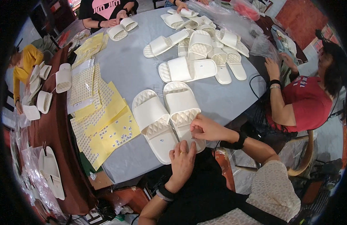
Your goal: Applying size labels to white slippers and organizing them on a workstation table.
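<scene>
Two white open-toe slippers lie side by side at the table's near edge, toes pointing away: a left slipper (152, 114) and a right slipper (181, 105). Each has a wide smooth strap and a quilted footbed. A small blue mark (161, 140) shows on the left slipper's heel. My left hand (182, 161) rests on the right slipper's heel, fingertips down and the thumb a little apart. Just beyond it, my right hand (208, 129) is closed in a pinch over the same footbed. Whatever the pinch holds is hidden by the fingers.
Yellow sticker sheets (117, 131) overlap at the left. Beyond my pair, another slipper (188, 70) lies crosswise before a pile of slippers (199, 39). A co-worker in red (304, 101) sits right; another person handles slippers (122, 29) at the far side. A brown-covered surface (55, 123) stands left.
</scene>
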The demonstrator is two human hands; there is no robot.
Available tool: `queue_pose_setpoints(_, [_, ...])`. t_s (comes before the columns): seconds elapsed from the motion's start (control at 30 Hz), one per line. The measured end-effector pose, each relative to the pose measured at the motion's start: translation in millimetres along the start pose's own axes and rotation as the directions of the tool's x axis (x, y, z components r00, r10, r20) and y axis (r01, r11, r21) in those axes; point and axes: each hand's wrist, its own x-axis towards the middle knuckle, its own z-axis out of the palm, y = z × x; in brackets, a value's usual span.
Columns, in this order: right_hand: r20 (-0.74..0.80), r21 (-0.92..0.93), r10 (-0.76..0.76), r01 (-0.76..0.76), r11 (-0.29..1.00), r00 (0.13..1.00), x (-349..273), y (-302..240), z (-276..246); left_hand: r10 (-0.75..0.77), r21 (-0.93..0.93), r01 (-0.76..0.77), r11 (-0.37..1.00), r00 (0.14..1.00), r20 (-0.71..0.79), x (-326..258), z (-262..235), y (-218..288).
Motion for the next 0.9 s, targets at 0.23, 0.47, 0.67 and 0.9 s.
queue_pose_setpoints(0.23, [0.094, -0.105, 0.112, -0.102, 0.989, 0.989, 6.3, -12.1, -6.5, 0.041, -0.262, -0.031, 0.964, 0.999, 0.032, 3.7, -31.2, -6.8])
queue_pose_setpoints(0.47, [-0.032, -0.420, -0.264, 0.227, 0.879, 0.964, 26.4, -41.8, 29.4, -0.321, -0.161, 0.285, 0.945, 0.898, -0.300, -7.9, -88.3, -66.6])
queue_pose_setpoints(0.67, [-0.055, -0.291, -0.020, 0.003, 0.957, 0.998, 60.9, -40.4, 57.2, -0.339, -0.168, 0.296, 0.940, 0.861, -0.378, -17.0, -82.0, -77.2])
queue_pose_setpoints(0.9, [-0.222, -0.373, -0.206, 0.112, 0.921, 0.953, 23.9, -54.9, 30.1, -0.390, -0.165, 0.355, 0.920, 0.864, -0.319, -28.7, -69.2, -81.3])
